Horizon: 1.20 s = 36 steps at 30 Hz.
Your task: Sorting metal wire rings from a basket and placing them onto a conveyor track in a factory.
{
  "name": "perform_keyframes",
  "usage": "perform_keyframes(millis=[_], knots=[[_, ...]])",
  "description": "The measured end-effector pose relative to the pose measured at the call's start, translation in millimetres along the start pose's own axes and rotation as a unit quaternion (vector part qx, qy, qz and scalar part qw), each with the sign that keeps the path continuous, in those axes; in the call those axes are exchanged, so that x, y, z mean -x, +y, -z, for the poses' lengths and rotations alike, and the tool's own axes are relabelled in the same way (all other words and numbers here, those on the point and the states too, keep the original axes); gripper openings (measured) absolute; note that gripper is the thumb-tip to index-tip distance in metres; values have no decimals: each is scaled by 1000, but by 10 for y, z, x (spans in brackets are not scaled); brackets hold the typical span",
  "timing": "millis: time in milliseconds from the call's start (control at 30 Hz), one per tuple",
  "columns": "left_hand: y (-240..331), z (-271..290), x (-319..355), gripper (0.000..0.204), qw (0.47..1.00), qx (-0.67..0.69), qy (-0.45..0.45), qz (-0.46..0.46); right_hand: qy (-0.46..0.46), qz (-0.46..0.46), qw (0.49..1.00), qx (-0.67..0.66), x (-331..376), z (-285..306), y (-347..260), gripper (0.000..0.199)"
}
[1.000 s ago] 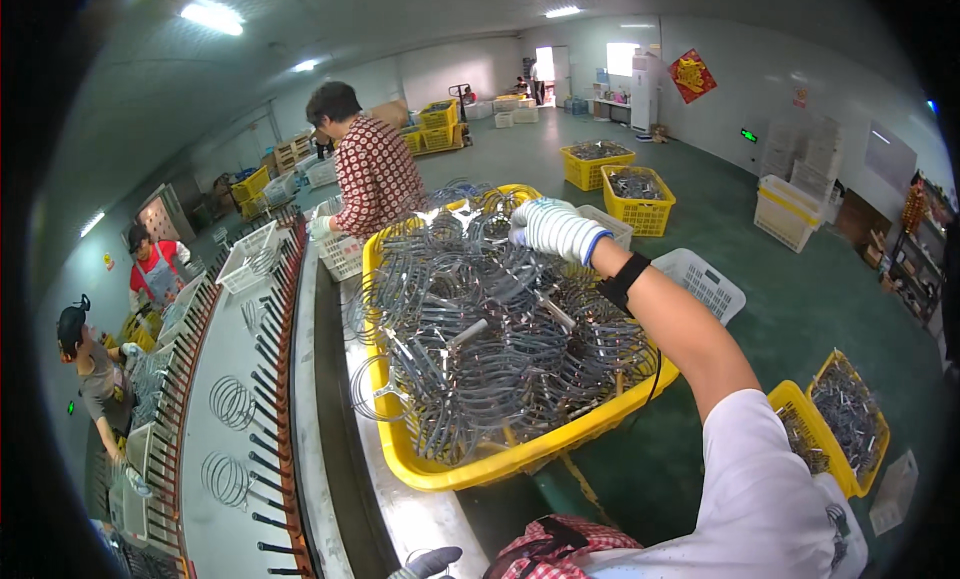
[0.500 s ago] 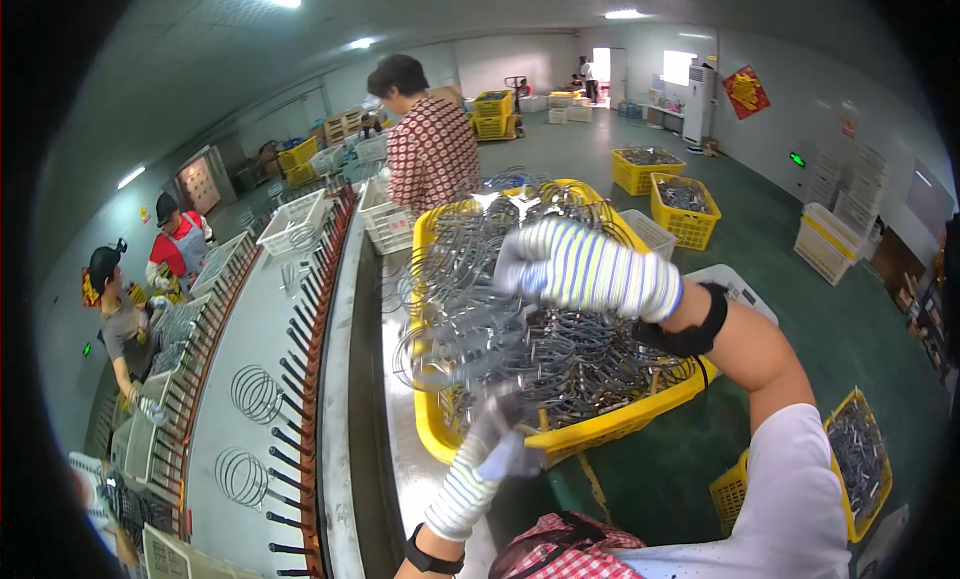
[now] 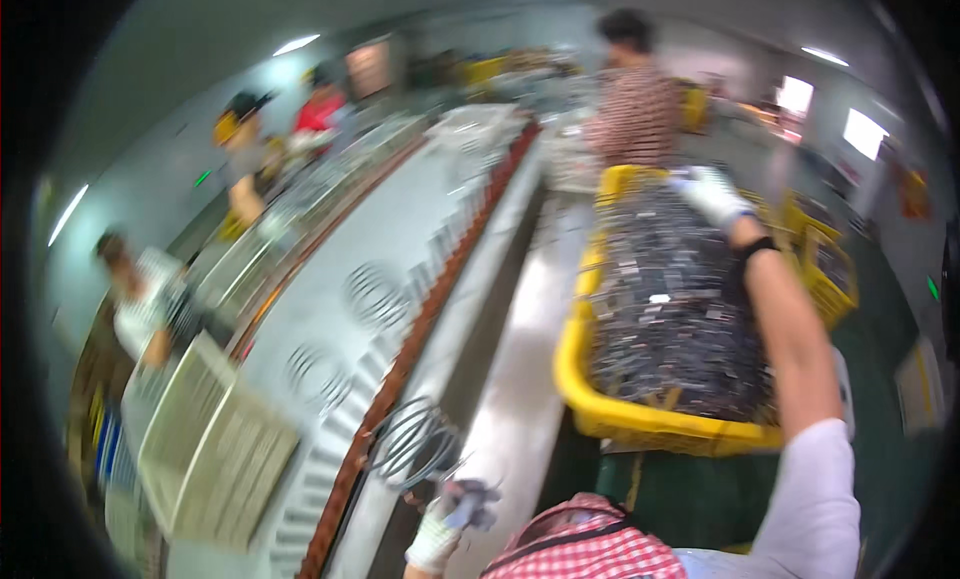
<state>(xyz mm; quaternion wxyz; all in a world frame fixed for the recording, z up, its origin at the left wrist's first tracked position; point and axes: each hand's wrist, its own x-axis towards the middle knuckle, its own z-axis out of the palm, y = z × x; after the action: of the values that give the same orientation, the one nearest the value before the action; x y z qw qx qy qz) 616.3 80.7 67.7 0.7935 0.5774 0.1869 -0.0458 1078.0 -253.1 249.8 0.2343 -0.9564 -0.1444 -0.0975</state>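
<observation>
Low in the view, near the person's front, the gloved left hand has its fingers drawn together around the near end of a wire coil; blur hides exactly how they close on it. The coil's rings spread forward and left from the glove, reaching over the edge of a long table.

Farther out, the gloved right hand is stretched to the far end of a yellow bin, its fingertips at the grey metal pile. Whether they pinch a piece cannot be told. A black band circles that wrist. The bin sits partly on a shiny bench, beside the table.

Along the table runs a reddish-brown rail with pegs, and two more coils, a nearer one and a farther one, stand apart beside it. At the left is a pale crate. Beyond the bin stands a co-worker in a patterned top; three others work across the table.
</observation>
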Motion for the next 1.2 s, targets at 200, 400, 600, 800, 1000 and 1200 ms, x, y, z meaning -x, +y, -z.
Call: perform_keyframes(millis=[200, 400, 600, 800, 1000, 1200], knots=[[-397, 161, 273, 25, 988, 75, 132, -2, 46, 26, 982, 183, -366, -210, 281, 34], [-449, 1114, 525, 15, 873, -46, 443, -199, 117, 51, 952, 279, -1013, -334, 1109, 34], [-619, 1784, 835, 23, 803, 61, 495, -327, 90, 10, 938, 334, -870, -134, 1310, 32], [-254, 1267, 572, 20, 843, -22, 470, -262, 52, -20, 948, 313, -52, 117, 96, 32], [-6, 681, -401, 28, 921, -112, 228, -297, 113, -53, 935, 333, 205, 584, -39, 31], [27, 1022, -2004, 28, 384, -802, 263, -373, 264, 7, 926, 268, 721, 1083, -109, 33]])
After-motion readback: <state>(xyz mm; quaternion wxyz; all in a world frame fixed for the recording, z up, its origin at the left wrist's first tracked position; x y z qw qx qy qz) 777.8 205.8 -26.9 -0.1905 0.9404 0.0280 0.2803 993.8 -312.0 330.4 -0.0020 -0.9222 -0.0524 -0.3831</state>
